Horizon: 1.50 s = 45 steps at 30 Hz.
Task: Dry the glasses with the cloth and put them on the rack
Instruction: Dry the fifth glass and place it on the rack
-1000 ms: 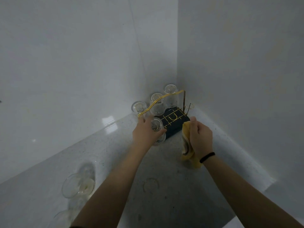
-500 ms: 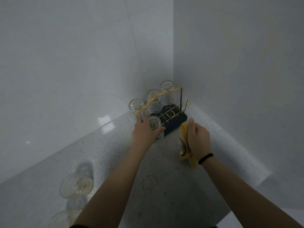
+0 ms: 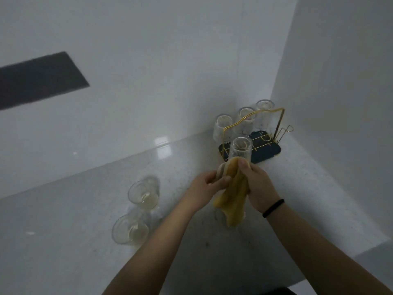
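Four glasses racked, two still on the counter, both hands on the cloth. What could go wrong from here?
The front glass stands at the rack edge, right beside the cloth; a swing of either hand might tip it. The two unracked glasses sit close together near the left forearm and could get knocked. They look wet, so a bare-handed pickup might slip.

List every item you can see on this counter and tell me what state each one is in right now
Ribbed clear glass at rack front: upside down, racked.
Three clear glasses at rack back: upside down, racked.
Two clear glasses on the counter: upright, not yet racked.
Yellow cloth: bunched, gripped in both hands.
Gold wire rack on dark tray: front right slots free.
Left hand: closed on cloth.
Right hand: closed on cloth.
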Tool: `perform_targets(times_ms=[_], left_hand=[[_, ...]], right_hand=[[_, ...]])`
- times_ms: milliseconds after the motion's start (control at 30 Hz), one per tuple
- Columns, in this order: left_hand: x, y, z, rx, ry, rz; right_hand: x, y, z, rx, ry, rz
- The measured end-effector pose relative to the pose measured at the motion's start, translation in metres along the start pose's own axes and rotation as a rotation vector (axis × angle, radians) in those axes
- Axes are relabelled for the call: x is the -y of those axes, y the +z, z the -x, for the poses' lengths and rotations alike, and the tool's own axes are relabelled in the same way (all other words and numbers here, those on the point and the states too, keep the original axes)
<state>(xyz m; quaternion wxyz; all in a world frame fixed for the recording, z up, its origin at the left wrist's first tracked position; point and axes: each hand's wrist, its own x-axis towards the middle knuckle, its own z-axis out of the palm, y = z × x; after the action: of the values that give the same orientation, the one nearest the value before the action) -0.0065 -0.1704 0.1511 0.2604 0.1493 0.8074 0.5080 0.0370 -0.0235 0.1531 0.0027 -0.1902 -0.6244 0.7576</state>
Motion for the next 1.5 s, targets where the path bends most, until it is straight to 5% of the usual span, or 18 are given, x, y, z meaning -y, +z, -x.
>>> perform_targets(times_ms=[133,367,500,633,1167,1500], left_hand=[[0.017,-0.023,0.025,-0.174,-0.007,0.009],[0.016,-0.074,0.043,-0.363,0.029,-0.007],[0.019,-0.098,0.046,-0.374,-0.003,0.108],[0.03,-0.096,0.045,-0.389,-0.015,0.117],[0.157,-0.118,0.106,-0.494,-0.379,-0.352],[0.192,-0.11,0.116,-0.469,-0.431,-0.215]], right_hand=[[0.001,0.037,0.013,0.022,0.023,-0.008],[-0.004,0.056,0.02,0.101,0.02,0.475],[-0.011,0.061,0.02,0.25,0.329,-0.084],[-0.024,0.075,0.029,0.395,0.37,-0.401],[-0.087,0.157,0.028,0.181,0.567,-0.128],[-0.101,0.165,0.021,0.084,0.599,-0.048]])
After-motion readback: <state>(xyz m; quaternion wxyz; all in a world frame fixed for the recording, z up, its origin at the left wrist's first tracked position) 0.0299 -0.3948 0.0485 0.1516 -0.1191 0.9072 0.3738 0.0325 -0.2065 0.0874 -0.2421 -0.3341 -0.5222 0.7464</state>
